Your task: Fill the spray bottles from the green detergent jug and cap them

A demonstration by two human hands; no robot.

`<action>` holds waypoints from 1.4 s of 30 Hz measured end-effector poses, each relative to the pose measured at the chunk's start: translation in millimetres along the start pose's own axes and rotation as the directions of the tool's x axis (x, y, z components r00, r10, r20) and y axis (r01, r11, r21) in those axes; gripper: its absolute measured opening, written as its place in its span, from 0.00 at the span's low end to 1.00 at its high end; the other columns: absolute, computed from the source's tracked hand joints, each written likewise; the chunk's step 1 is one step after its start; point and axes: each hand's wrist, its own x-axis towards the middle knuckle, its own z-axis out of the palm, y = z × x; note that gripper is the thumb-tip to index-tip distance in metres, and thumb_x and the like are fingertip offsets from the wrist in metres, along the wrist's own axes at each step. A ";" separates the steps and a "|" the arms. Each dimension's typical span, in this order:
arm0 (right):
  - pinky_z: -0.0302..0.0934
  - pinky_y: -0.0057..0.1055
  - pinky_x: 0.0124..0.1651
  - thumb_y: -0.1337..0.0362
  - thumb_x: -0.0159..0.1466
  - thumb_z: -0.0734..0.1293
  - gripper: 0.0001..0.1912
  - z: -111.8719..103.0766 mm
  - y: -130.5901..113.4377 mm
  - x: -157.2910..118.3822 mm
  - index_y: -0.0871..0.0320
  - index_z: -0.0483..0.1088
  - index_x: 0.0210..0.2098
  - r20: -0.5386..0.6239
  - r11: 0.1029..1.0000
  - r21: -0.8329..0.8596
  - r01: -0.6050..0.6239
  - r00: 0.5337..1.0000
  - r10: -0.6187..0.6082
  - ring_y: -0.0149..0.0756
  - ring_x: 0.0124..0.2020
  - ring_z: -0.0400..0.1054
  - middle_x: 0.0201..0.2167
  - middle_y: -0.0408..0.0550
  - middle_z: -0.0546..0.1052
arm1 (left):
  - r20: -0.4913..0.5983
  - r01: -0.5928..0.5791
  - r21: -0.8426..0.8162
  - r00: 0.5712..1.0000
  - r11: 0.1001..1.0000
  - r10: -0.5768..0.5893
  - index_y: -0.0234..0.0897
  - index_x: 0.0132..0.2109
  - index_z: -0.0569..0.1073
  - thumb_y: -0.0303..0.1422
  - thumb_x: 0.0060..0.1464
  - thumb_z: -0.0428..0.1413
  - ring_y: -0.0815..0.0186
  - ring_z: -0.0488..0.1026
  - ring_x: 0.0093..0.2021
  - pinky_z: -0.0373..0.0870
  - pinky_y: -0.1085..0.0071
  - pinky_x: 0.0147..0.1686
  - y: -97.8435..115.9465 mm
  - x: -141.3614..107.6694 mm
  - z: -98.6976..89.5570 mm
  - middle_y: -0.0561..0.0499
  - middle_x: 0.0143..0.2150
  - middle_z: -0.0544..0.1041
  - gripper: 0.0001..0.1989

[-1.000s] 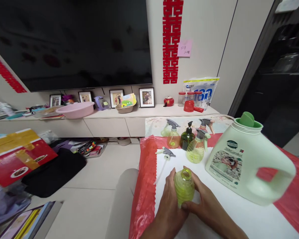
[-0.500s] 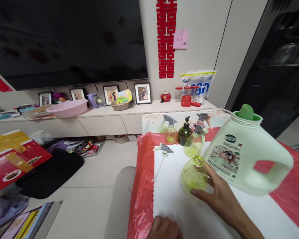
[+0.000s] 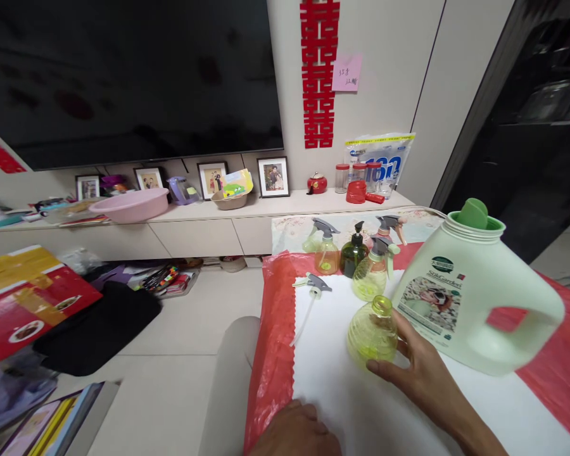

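Note:
My right hand [image 3: 415, 364] is wrapped round the side of an uncapped yellow-green bottle [image 3: 371, 335] standing on the white sheet [image 3: 323, 373]. At the sheet's near left edge lies my left hand [image 3: 299, 434], its fingers curled; what they hold, if anything, is hidden. A grey spray head [image 3: 319, 283] with a long tube rests on the sheet, left of the bottle. To the right stands a large pale green jug [image 3: 475, 304] with a green cap [image 3: 474, 214] sitting in its mouth. Behind the bottle is a yellow-green spray bottle [image 3: 369, 278].
An orange spray bottle [image 3: 327, 256] and a dark green pump bottle [image 3: 354, 254] stand at the back of the table. Red plastic [image 3: 273, 354] edges the sheet. Beyond it, a low cabinet [image 3: 194, 237] carries frames, a pink basin [image 3: 130, 206] and jars.
My left hand has moved slightly left and farther into view. My right hand stays on the bottle; the whole view has shifted a little.

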 end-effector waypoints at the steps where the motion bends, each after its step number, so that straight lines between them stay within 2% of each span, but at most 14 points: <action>1: 0.53 0.47 0.71 0.44 0.54 0.73 0.53 1.3 1.4 0.4 0.48 0.49 0.72 0.003 1.000 -0.020 -0.006 1.000 0.006 0.45 0.68 0.54 0.68 0.45 0.56 | 0.048 0.011 -0.047 0.999 0.999 -0.009 0.46 0.28 0.77 0.44 0.61 0.58 0.68 0.70 0.25 0.62 0.74 0.29 0.3 1.3 -5.8 0.57 0.21 0.75 0.15; 3: 0.51 0.48 0.72 0.45 0.54 0.72 0.52 4.3 3.8 1.3 0.47 0.49 0.72 0.016 0.998 -0.058 -0.008 1.000 0.009 0.45 0.68 0.53 0.69 0.43 0.55 | 0.082 0.073 -0.127 0.995 0.989 -0.063 0.48 0.33 0.78 0.41 0.60 0.59 0.68 0.72 0.27 0.64 0.75 0.30 2.4 8.2 -23.5 0.57 0.26 0.78 0.08; 5: 0.49 0.47 0.72 0.46 0.55 0.71 0.51 6.7 5.4 2.3 0.48 0.49 0.72 0.030 0.996 -0.093 0.002 1.000 0.000 0.46 0.69 0.52 0.70 0.42 0.53 | -0.005 0.225 -0.162 0.974 0.961 -0.229 0.47 0.38 0.77 0.37 0.58 0.60 0.68 0.74 0.31 0.65 0.75 0.32 4.1 21.3 -44.8 0.57 0.32 0.80 0.02; 7: 0.48 0.47 0.73 0.46 0.55 0.70 0.51 7.6 5.9 3.4 0.51 0.48 0.73 0.045 0.994 -0.112 -0.001 0.999 0.006 0.46 0.69 0.51 0.70 0.44 0.53 | -0.079 0.343 -0.145 0.931 0.928 -0.356 0.43 0.39 0.76 0.30 0.59 0.58 0.67 0.75 0.35 0.66 0.73 0.36 1.6 38.4 -62.7 0.55 0.35 0.80 0.03; 9: 0.47 0.47 0.73 0.46 0.54 0.69 0.51 6.8 5.6 4.4 0.51 0.49 0.72 0.064 0.993 -0.119 -0.013 0.998 0.021 0.46 0.69 0.51 0.70 0.43 0.53 | -0.151 0.422 -0.059 0.892 0.905 -0.426 0.41 0.42 0.74 0.27 0.57 0.57 0.64 0.75 0.40 0.66 0.70 0.39 -6.9 56.1 -72.2 0.51 0.40 0.79 0.06; 11: 0.47 0.47 0.73 0.46 0.54 0.69 0.51 5.5 5.2 4.9 0.50 0.49 0.72 0.081 0.993 -0.113 -0.020 0.996 0.030 0.45 0.69 0.50 0.70 0.42 0.52 | -0.190 0.505 0.024 0.849 0.863 -0.492 0.39 0.45 0.71 0.28 0.57 0.57 0.60 0.74 0.44 0.67 0.67 0.43 -19.7 71.4 -72.9 0.49 0.45 0.77 0.08; 13: 0.47 0.46 0.73 0.47 0.54 0.70 0.51 4.6 5.5 5.0 0.49 0.48 0.72 0.090 0.995 -0.101 -0.013 0.996 0.022 0.44 0.69 0.50 0.70 0.41 0.52 | -0.199 0.542 0.051 0.829 0.839 -0.523 0.39 0.46 0.70 0.28 0.56 0.57 0.57 0.74 0.46 0.67 0.65 0.44 -33.6 83.6 -67.6 0.46 0.47 0.77 0.10; 17: 0.47 0.46 0.73 0.47 0.55 0.71 0.52 4.8 9.2 4.2 0.50 0.47 0.73 0.102 0.997 -0.075 -0.008 0.995 0.016 0.44 0.69 0.51 0.70 0.42 0.51 | -0.207 0.594 0.066 0.794 0.802 -0.571 0.39 0.43 0.69 0.29 0.55 0.57 0.54 0.75 0.42 0.66 0.63 0.39 -56.6 99.4 -53.2 0.46 0.41 0.78 0.08; 23: 0.49 0.46 0.73 0.48 0.56 0.71 0.52 4.8 12.8 1.9 0.51 0.45 0.73 0.123 0.999 -0.033 -0.007 0.992 0.012 0.45 0.68 0.52 0.71 0.44 0.50 | -0.233 0.620 0.064 0.772 0.782 -0.592 0.40 0.40 0.71 0.25 0.54 0.54 0.55 0.76 0.41 0.64 0.64 0.37 -72.3 105.6 -46.8 0.47 0.38 0.79 0.07; 30: 0.45 0.47 0.74 0.47 0.58 0.71 0.51 0.3 12.5 1.3 0.52 0.45 0.74 0.146 0.998 -0.046 0.043 0.989 -0.036 0.43 0.71 0.46 0.72 0.44 0.46 | -0.271 0.601 0.006 0.770 0.799 -0.578 0.35 0.43 0.75 0.23 0.55 0.51 0.56 0.75 0.43 0.64 0.63 0.42 -66.1 99.9 -50.7 0.44 0.40 0.79 0.11; 35: 0.44 0.47 0.75 0.43 0.60 0.71 0.51 -1.6 16.9 3.5 0.51 0.45 0.74 0.159 0.997 -0.030 0.066 0.985 -0.060 0.43 0.72 0.44 0.72 0.44 0.46 | -0.321 0.552 -0.134 0.762 0.823 -0.563 0.35 0.41 0.75 0.24 0.56 0.50 0.60 0.74 0.39 0.65 0.65 0.42 -60.1 95.1 -52.3 0.48 0.36 0.77 0.10; 39: 0.41 0.49 0.75 0.40 0.60 0.70 0.53 -5.4 15.2 3.1 0.52 0.44 0.75 0.190 0.996 0.007 0.089 0.978 -0.089 0.46 0.72 0.43 0.72 0.47 0.44 | -0.337 0.494 -0.298 0.746 0.817 -0.574 0.35 0.43 0.76 0.29 0.58 0.50 0.64 0.72 0.33 0.66 0.69 0.35 -50.4 91.1 -53.1 0.52 0.31 0.73 0.10; 42: 0.44 0.50 0.74 0.38 0.63 0.67 0.49 -12.3 11.4 0.9 0.51 0.46 0.74 0.184 0.989 0.053 0.140 0.972 -0.148 0.48 0.72 0.44 0.72 0.48 0.46 | -0.337 0.430 -0.399 0.753 0.810 -0.565 0.35 0.46 0.75 0.33 0.59 0.51 0.66 0.69 0.31 0.66 0.71 0.31 -36.1 88.4 -56.5 0.54 0.30 0.71 0.12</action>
